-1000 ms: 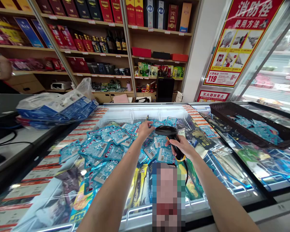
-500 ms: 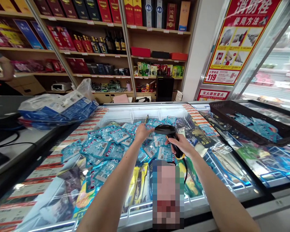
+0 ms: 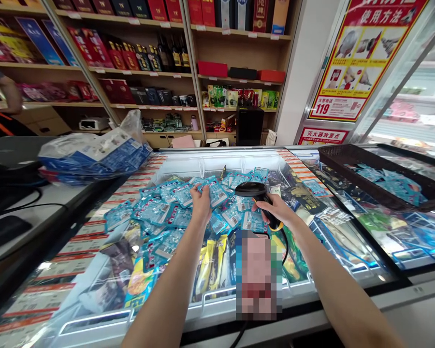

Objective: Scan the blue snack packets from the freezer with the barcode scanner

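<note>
My left hand pinches a blue packet, whose barcode side faces up. Its fingers are closed at the packet's left edge. In my right hand is a black handheld barcode scanner, gripped by its handle, with the head just right of the packet. Beneath both hands a loose heap of similar blue packets lies spread over the freezer's glass top. A cable runs down from the scanner's handle.
A dark brown basket with several blue packets stands at the right. To the left sits a plastic bag of blue-and-white packs. A phone-like object, blurred out, lies at the front. Another person's arm shows at far left.
My left hand has drawn back toward the left and now holds a blue packet beside the scanner. The right hand still grips the scanner. The view has shifted slightly.
</note>
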Demonstrator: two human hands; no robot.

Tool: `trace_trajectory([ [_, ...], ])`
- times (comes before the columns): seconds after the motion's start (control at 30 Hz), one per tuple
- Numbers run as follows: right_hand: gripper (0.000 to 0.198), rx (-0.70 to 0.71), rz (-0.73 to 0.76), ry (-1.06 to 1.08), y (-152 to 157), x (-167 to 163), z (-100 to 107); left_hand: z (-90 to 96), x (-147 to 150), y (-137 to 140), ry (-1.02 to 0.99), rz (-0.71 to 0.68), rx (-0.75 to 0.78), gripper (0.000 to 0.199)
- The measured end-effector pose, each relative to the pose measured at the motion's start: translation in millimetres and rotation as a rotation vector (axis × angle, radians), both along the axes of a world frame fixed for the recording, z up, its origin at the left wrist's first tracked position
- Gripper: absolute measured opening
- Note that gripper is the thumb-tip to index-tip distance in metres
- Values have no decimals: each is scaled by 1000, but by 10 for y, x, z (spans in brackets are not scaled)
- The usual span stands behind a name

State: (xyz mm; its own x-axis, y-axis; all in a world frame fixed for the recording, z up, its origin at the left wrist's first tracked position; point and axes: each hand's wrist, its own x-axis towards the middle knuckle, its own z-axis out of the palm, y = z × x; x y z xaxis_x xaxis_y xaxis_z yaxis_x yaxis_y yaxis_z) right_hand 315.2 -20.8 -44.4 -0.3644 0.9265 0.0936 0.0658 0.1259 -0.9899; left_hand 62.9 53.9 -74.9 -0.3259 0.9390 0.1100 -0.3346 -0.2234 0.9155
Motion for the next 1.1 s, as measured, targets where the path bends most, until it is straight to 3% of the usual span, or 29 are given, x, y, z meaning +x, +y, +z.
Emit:
trace_trajectory([
  [0.1,38,-1,4,-8,9,-4,-16,62,42,-46,-154,-34,-129,43],
  [0.4,36,19,13,-60,-22,-9,31,40,88,-114,-55,-92,188,42],
  [1.1,34,52,19,-107,-27,-15,13,0,37,-82,-78,-52,143,48],
])
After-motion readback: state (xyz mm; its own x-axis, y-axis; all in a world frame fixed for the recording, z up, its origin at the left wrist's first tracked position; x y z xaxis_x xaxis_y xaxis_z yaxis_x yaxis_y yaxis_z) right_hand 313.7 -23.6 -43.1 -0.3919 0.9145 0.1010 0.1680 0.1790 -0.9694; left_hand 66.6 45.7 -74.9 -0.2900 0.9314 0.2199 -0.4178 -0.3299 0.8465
